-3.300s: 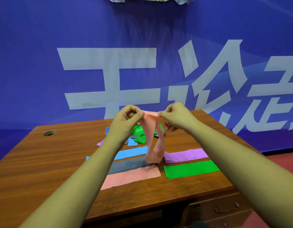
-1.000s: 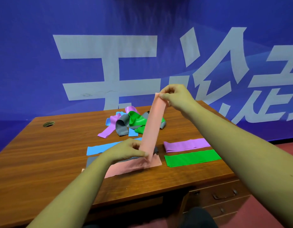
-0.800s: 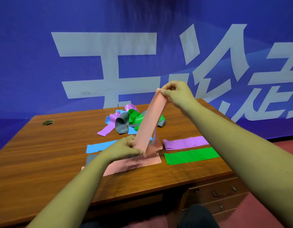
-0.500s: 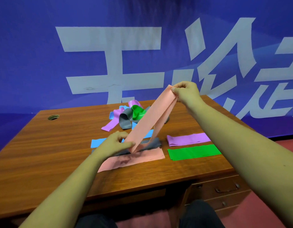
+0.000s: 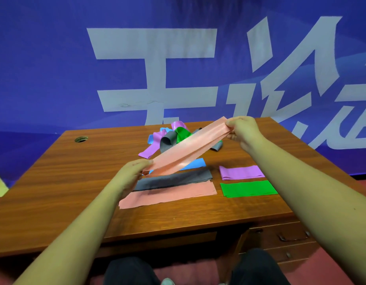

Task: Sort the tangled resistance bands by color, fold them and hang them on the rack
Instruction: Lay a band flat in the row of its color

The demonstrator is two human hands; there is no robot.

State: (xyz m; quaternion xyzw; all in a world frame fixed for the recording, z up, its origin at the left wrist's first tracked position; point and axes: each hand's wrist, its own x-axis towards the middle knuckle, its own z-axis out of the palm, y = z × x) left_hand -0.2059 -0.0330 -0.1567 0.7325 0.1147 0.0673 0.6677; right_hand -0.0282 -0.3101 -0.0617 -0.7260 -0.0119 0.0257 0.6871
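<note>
One end of a pink band [image 5: 188,148] is pinched by the left hand [image 5: 132,173], and the other end is pinched by the right hand [image 5: 242,131]. The band is held pulled flat in the air above the desk [image 5: 75,182]. Its long line runs from the left hand up toward 2 o'clock, where the right hand is. The left hand is held lower and nearer the desk top; the right hand is held higher and farther back. Under the held band, at about 6 o'clock, a flat pink band [image 5: 169,195] is laid on the desk, with its long line almost side to side. The held band is likely meant to be put on top of it, so it would need to be turned a little to match. A grey band [image 5: 173,178] is laid just behind the flat pink one, and a blue band [image 5: 195,163] behind that. A folded purple band [image 5: 240,172] and a folded green band [image 5: 249,188] are laid close by at 3 o'clock. A tangled pile [image 5: 173,136] is seen at 12 o'clock. Bare wood is seen at 9 o'clock and along the front edge. No rack can be seen.
</note>
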